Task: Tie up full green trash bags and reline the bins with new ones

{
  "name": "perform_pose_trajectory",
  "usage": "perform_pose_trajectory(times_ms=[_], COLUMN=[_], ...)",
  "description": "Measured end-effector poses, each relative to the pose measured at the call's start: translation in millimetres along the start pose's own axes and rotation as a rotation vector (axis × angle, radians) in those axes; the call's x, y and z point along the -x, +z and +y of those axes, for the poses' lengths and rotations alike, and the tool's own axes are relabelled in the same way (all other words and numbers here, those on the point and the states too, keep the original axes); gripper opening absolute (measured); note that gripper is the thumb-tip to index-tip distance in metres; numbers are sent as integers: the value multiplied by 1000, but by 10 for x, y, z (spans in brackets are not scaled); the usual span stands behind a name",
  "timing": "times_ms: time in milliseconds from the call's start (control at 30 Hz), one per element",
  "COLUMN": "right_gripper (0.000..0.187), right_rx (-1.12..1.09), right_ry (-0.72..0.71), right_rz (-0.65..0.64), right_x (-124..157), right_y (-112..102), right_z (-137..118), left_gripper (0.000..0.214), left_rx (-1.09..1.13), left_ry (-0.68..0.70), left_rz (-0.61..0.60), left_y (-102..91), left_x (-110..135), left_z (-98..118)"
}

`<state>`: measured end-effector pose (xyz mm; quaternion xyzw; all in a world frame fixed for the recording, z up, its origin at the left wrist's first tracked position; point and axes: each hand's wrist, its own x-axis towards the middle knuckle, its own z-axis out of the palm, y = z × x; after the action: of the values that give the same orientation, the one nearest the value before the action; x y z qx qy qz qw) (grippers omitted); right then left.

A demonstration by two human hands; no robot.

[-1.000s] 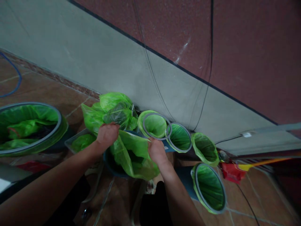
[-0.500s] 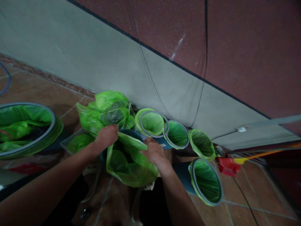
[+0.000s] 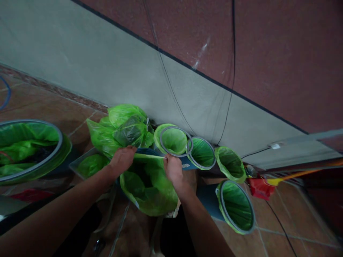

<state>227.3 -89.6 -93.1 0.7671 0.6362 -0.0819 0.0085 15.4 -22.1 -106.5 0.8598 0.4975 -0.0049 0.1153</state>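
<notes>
A green plastic bin bag [image 3: 152, 200] hangs open between my hands, its far edge pulled into a straight band. My left hand [image 3: 123, 158] is closed on that edge at the left, and my right hand [image 3: 173, 168] grips it at the right. Behind the bag shows part of a dark blue bin [image 3: 147, 151], its lower body hidden by the bag. Full green rubbish bags [image 3: 123, 125] are heaped by the wall, just beyond my left hand. Near my right hand stands a bin lined in light green [image 3: 174, 140] with a grey ring [image 3: 190, 145] on top.
More lined bins [image 3: 202, 153] line the wall; one bin [image 3: 237, 207] leans at the right. A large lined bin [image 3: 61, 142] holding rubbish stands at the left. A tray [image 3: 80, 160] with a green bag, a red dustpan [image 3: 260, 188] and loose cables [image 3: 281, 226] are on the floor.
My right hand has moved up slightly and closed more firmly on the bag's edge, which is now stretched straighter. The bag's near side has sunk a little.
</notes>
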Motion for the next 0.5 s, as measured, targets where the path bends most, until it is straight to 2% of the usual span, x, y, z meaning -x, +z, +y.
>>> perform_pose_trajectory(times_ms=[100, 200, 267, 367, 500], right_gripper=[24, 24, 24, 23, 34], right_rx=[2, -1, 0, -19, -90], right_ry=[-6, -26, -35, -45, -117], right_rz=[-13, -34, -49, -73, -25], right_x=[30, 66, 97, 154, 208], right_y=[0, -11, -26, -51, -67], right_z=[-52, -93, -105, -105, -133], left_gripper=[43, 55, 48, 27, 26], left_rx=[22, 78, 112, 121, 119], left_ry=[19, 96, 152, 198, 232], left_rz=[26, 75, 95, 83, 109], left_y=[14, 55, 88, 124, 139], left_x=[10, 17, 18, 11, 4], left_z=[-4, 31, 60, 83, 105])
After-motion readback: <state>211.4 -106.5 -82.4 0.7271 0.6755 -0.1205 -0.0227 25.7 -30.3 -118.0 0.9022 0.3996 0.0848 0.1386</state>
